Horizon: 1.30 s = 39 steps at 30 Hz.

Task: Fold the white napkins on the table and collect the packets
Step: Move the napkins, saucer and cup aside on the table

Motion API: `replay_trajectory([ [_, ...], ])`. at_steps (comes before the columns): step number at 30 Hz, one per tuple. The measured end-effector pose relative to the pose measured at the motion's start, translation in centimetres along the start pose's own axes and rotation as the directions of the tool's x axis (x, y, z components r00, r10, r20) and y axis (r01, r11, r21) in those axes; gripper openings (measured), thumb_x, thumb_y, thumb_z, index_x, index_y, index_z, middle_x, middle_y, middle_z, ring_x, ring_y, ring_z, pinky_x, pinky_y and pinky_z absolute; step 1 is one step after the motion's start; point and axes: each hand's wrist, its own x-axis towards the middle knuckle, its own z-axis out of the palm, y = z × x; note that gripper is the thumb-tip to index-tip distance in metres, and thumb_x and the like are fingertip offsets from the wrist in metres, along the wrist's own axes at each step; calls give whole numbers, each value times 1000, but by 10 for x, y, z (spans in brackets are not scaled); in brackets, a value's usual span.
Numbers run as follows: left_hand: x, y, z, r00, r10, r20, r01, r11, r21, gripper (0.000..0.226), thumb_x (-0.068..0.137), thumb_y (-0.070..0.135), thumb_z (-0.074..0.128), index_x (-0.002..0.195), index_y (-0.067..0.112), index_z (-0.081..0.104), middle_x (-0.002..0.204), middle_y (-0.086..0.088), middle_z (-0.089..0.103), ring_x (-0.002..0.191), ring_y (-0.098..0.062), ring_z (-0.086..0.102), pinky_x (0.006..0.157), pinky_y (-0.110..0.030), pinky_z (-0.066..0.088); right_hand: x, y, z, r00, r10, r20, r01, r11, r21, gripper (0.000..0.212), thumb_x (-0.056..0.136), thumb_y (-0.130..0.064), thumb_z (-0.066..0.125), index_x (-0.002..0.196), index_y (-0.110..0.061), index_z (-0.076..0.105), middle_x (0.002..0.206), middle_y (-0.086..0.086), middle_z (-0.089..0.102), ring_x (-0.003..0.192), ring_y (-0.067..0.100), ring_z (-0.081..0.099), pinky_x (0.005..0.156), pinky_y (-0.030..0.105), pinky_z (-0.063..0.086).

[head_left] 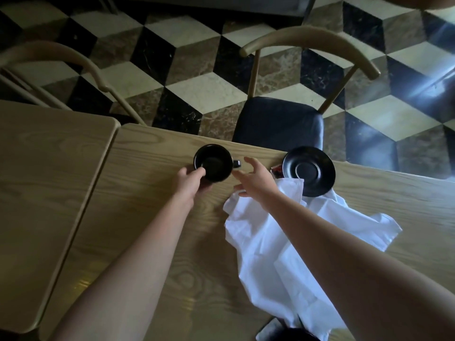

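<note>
1 rumpled white napkin (275, 242), glossy round cup (213, 163)

Café corner: patterned stone floor, pale wood tables, two chairs.

Floor (187, 77) of marble-like tiles in cream, brown and black, laid in a tumbling-block cube pattern. Main table (152, 237) of light wood with visible grain and rounded corners; second table (49, 193) of the same finish butted against it on the left, a narrow seam between them. Chair (280, 121) at the far edge, with curved pale wooden backrest, slim spindles and dark padded seat. Second chair (61, 60) at upper left, curved pale back only, blurred. Room dim; bright bluish glare (418, 89) on the floor at right.
</note>
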Motion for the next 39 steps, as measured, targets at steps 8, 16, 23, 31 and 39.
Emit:
replay_trajectory([
  [8,-34,1,64,968,103,227,-145,974,176,32,69,22,69,100,12,68,102,-14,73,92,-28,73,75,-48,63,7,13,-60,994,-51,-99,55,998,35,30,94,-20,61,124,-19,62,105,8,72,75,22,77,63,37,64],
  [16,-65,7,179,878,87,471,-291,878,381,20,86,13,61,102,3,69,99,-17,74,86,-28,75,73,-41,64,25,31,-166,962,22,-273,-8,999,51,18,89,-5,47,89,-15,62,78,12,69,59,26,76,56,38,64],
  [23,-70,2,226,890,69,451,-342,754,561,17,78,9,62,91,-2,66,88,-23,74,70,-31,76,69,-47,64,34,57,-201,958,132,-255,-97,985,146,12,93,-5,50,88,-11,60,79,17,68,69,34,77,64,44,65],
  [31,-67,-8,223,886,65,459,-387,651,653,13,72,16,62,80,5,64,86,-26,72,83,-39,74,78,-48,61,33,71,-196,963,141,-228,-111,984,139,21,91,-5,49,98,-13,66,81,18,71,75,39,76,70,49,64],
  [39,-60,-21,214,889,66,453,-393,619,681,20,84,15,63,93,-2,69,92,-23,75,85,-35,74,60,-35,56,34,81,-186,959,162,-231,-130,980,148,15,94,-10,54,107,-12,63,84,20,70,79,42,75,73,52,63],
])
